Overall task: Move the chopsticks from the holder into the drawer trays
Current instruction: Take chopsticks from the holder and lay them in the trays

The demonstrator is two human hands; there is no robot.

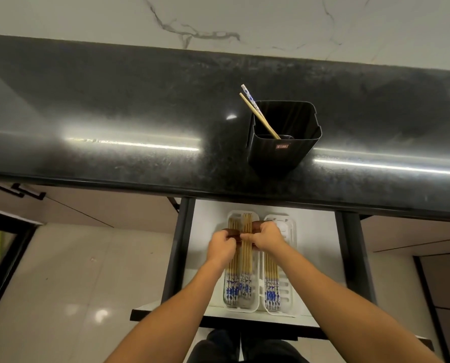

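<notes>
- Holder [284,142], black, one: stands on the dark bench [113,121]; two chopsticks [258,111] lean inside it.
- Trays, white, two: left tray [255,289] and right tray [288,292] lie side by side in the open drawer [315,244], each lined with chopsticks, blue-patterned ends nearest.
- Left hand [221,247] and right hand [267,238]: both closed around a bundle of sticks [247,226] over the left tray.
- Forearms hide part of the left tray.
- Marble wall [218,19] behind; pale tiled floor [61,284] below.
</notes>
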